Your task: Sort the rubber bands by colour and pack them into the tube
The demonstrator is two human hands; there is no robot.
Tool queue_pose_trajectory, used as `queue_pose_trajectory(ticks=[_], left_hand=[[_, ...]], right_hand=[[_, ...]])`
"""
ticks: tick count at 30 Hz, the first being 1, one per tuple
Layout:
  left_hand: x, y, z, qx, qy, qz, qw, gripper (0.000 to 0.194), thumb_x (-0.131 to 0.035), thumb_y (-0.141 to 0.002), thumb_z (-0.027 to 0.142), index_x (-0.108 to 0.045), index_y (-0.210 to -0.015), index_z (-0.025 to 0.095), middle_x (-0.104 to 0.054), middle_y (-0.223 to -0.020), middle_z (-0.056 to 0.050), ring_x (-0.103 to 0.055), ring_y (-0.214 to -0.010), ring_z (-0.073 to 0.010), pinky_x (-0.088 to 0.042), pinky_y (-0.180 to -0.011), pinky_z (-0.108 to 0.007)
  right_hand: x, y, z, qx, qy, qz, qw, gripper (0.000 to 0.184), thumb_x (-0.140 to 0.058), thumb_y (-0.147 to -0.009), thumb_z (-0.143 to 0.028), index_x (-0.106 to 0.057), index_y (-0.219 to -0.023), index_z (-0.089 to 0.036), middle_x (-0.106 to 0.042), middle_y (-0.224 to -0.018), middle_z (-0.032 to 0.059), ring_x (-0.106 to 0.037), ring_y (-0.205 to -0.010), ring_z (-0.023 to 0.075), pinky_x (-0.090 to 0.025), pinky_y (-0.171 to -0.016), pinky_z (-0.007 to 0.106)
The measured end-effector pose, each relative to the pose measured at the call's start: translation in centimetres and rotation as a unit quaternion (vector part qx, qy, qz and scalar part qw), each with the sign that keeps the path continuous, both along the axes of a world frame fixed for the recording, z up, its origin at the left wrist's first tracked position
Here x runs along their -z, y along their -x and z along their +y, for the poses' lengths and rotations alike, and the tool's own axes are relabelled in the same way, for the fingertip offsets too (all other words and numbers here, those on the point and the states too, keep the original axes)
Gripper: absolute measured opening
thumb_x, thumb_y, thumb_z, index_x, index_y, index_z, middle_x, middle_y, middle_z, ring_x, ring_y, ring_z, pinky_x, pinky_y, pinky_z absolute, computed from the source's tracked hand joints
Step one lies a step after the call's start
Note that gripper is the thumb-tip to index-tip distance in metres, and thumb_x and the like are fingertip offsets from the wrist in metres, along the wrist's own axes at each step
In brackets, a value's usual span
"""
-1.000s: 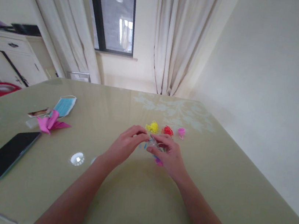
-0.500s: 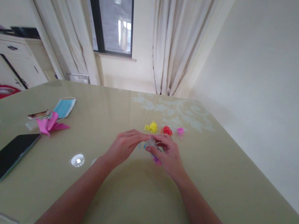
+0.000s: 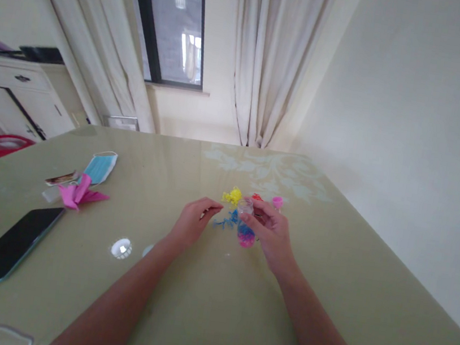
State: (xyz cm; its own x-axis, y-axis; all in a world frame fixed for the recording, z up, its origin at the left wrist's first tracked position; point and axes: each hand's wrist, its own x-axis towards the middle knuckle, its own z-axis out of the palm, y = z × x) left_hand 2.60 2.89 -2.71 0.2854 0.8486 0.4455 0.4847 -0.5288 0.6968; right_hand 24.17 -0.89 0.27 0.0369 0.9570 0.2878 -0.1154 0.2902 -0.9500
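Observation:
My right hand (image 3: 271, 229) is wrapped round a small clear bottle (image 3: 246, 217), which stands nearly upright. Pink strands lie at its bottom with blue ones above them; the top part looks see-through. To its left, my left hand (image 3: 196, 220) is apart from the bottle, thumb and fingertips pinched together; whatever they hold, if anything, is too small to make out. Loose blue strands (image 3: 227, 219) lie on the table between the hands. Behind them sits a yellow clump of strands (image 3: 233, 196). A red clump (image 3: 257, 197) is mostly hidden by my right hand, beside a small pink cap (image 3: 277, 202).
On the left of the table (image 3: 193, 316) lie a phone (image 3: 8, 247), a pink folded paper piece (image 3: 79, 194), a blue mask (image 3: 101, 167) and a clear dome-like piece (image 3: 121, 248). A wall (image 3: 423, 137) runs along the right side.
My left hand has moved away from the bottle's mouth, to the left. My right hand has shifted slightly right with the bottle, uncovering its coloured contents and the blue strands.

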Motion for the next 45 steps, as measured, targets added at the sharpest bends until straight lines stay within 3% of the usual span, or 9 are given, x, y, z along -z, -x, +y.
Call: queue_pose_trajectory(ticks=[3,5,7,9,15,21,31,35,45], left_hand=[[0.9,-0.2,0.1,0.014,0.013,0.089,0.996,0.026,-0.066,-0.097,0.034,-0.074,-0.117,0.020,-0.076,-0.116,-0.010,-0.069,-0.110,-0.0247,-0.055,-0.099,-0.040],[1.3,-0.8,-0.1,0.036,0.005,0.142,0.989,0.046,-0.073,-0.092,0.039,-0.066,-0.135,0.024,-0.068,-0.138,-0.012,-0.061,-0.127,-0.0290,-0.047,-0.111,-0.047],[1.6,-1.7,-0.2,0.061,-0.005,0.187,0.980,0.062,-0.073,-0.092,0.044,-0.055,-0.148,0.028,-0.057,-0.154,-0.011,-0.051,-0.140,-0.0317,-0.039,-0.117,-0.052],[1.6,-2.5,-0.3,0.077,-0.009,0.216,0.973,0.060,-0.069,-0.095,0.045,-0.052,-0.151,0.030,-0.053,-0.158,-0.009,-0.049,-0.143,-0.0315,-0.038,-0.118,-0.053],[1.4,-3.6,-0.2,0.088,-0.025,0.202,0.975,0.024,-0.057,-0.102,0.028,-0.070,-0.122,0.024,-0.072,-0.128,-0.008,-0.063,-0.120,-0.0245,-0.048,-0.108,-0.041],[1.5,-2.8,-0.1,0.074,0.003,0.152,0.986,0.009,-0.065,-0.097,0.020,-0.071,-0.104,0.020,-0.074,-0.108,-0.007,-0.066,-0.105,-0.0234,-0.052,-0.096,-0.037],[0.8,-1.7,-0.8,0.053,-0.005,0.174,0.983,0.036,-0.075,-0.090,0.030,-0.068,-0.125,0.025,-0.070,-0.128,-0.008,-0.061,-0.120,-0.0276,-0.047,-0.106,-0.046],[1.0,-2.4,-0.7,0.082,-0.018,0.193,0.978,0.025,-0.064,-0.098,0.025,-0.072,-0.122,0.025,-0.073,-0.118,-0.008,-0.064,-0.112,-0.0248,-0.050,-0.101,-0.040],[1.7,-2.5,0.3,0.025,-0.040,0.235,0.971,0.018,-0.058,-0.100,0.019,-0.075,-0.106,0.020,-0.073,-0.105,-0.009,-0.066,-0.103,-0.0253,-0.052,-0.095,-0.041]], right_hand=[[-0.1,0.0,0.0,0.012,0.000,0.001,1.000,0.042,-0.092,-0.073,-0.042,-0.081,-0.110,-0.025,-0.078,-0.108,0.0056,-0.075,-0.094,0.0222,-0.064,-0.086,0.037],[-0.2,-0.1,0.1,0.023,-0.004,-0.006,1.000,0.043,-0.091,-0.074,-0.042,-0.080,-0.111,-0.025,-0.078,-0.109,0.0064,-0.076,-0.095,0.0227,-0.064,-0.087,0.038],[-0.4,-0.3,0.1,0.035,-0.006,-0.009,0.999,0.043,-0.090,-0.075,-0.042,-0.080,-0.113,-0.025,-0.078,-0.109,0.0071,-0.076,-0.097,0.0234,-0.064,-0.089,0.039],[-0.5,-0.5,0.0,0.045,-0.001,-0.009,0.999,0.043,-0.090,-0.076,-0.042,-0.079,-0.114,-0.025,-0.079,-0.109,0.0074,-0.075,-0.100,0.0240,-0.063,-0.090,0.040],[-0.9,-0.9,-0.1,0.074,-0.006,-0.012,0.997,0.043,-0.088,-0.077,-0.044,-0.079,-0.114,-0.023,-0.079,-0.113,0.0091,-0.076,-0.101,0.0255,-0.063,-0.091,0.042],[-1.0,-1.1,-0.1,0.078,0.002,0.001,0.997,0.044,-0.090,-0.075,-0.043,-0.079,-0.112,-0.023,-0.080,-0.110,0.0086,-0.076,-0.098,0.0245,-0.063,-0.091,0.042],[-0.9,-0.9,-0.2,0.072,-0.004,-0.019,0.997,0.042,-0.089,-0.077,-0.044,-0.079,-0.112,-0.024,-0.079,-0.112,0.0087,-0.075,-0.100,0.0242,-0.063,-0.091,0.041],[-0.7,-0.9,-0.1,0.075,-0.002,-0.024,0.997,0.042,-0.089,-0.077,-0.044,-0.079,-0.112,-0.024,-0.078,-0.114,0.0093,-0.075,-0.100,0.0244,-0.064,-0.090,0.041],[-0.5,-0.8,0.0,0.074,0.015,-0.027,0.997,0.044,-0.091,-0.074,-0.045,-0.080,-0.111,-0.024,-0.079,-0.109,0.0084,-0.075,-0.098,0.0247,-0.063,-0.090,0.042]])
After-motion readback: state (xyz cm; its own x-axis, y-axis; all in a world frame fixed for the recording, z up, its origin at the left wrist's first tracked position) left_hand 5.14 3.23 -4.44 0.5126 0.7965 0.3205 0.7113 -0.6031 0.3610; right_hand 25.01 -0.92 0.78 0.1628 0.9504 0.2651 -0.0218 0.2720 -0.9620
